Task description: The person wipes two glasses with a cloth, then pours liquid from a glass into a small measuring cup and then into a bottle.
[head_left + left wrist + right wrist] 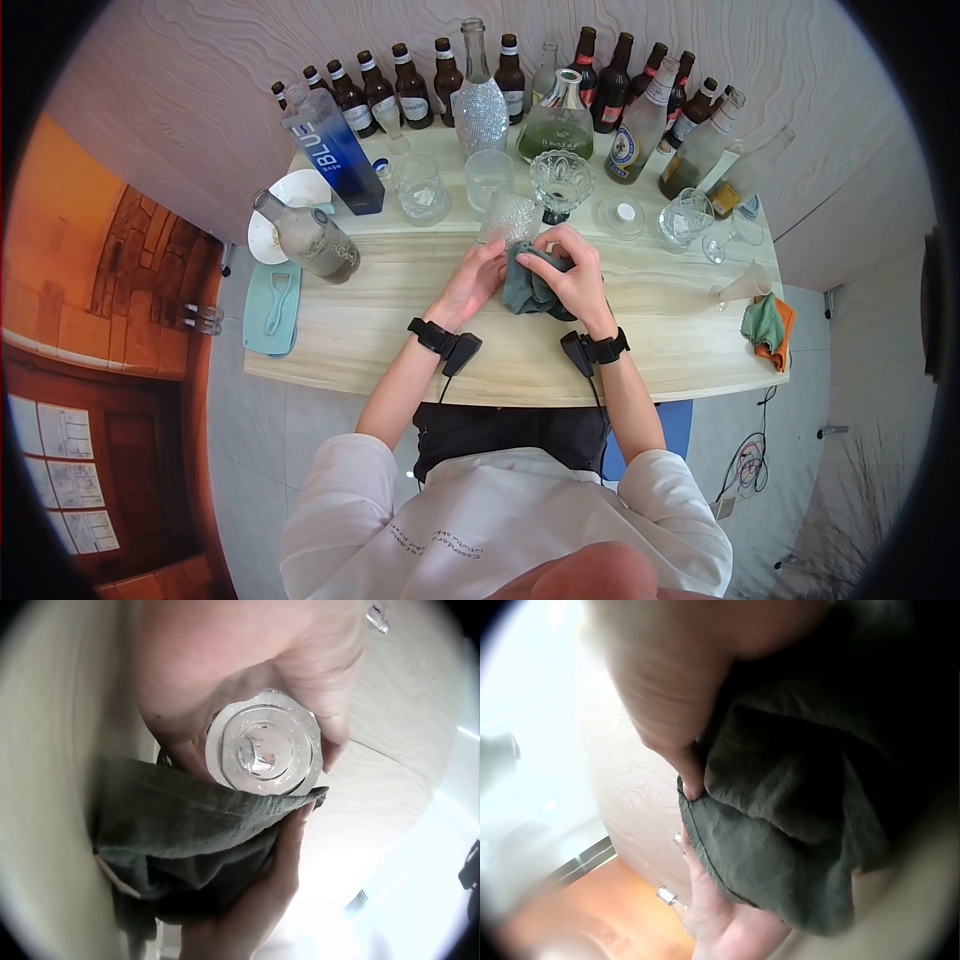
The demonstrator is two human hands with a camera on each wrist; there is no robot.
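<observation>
My left hand (472, 282) holds a clear patterned glass tumbler (509, 216) over the middle of the table. In the left wrist view the round base of the tumbler (264, 742) faces the camera, with fingers curled around its side. A dark green cloth (528, 290) is bunched in my right hand (574, 278) and lies against the tumbler's side. The right wrist view shows a finger and thumb side pressing into the folds of the cloth (772, 832), which covers the tumbler there. Just beyond stands a footed glass bowl (561, 180).
Glasses, including a tumbler (421, 190), and many bottles line the back. A blue-labelled bottle (335, 150) and a grey bottle (310, 238) stand left, near a peeler (277, 303) on a light blue board (260, 325). Green and orange cloths (768, 330) lie at the right edge.
</observation>
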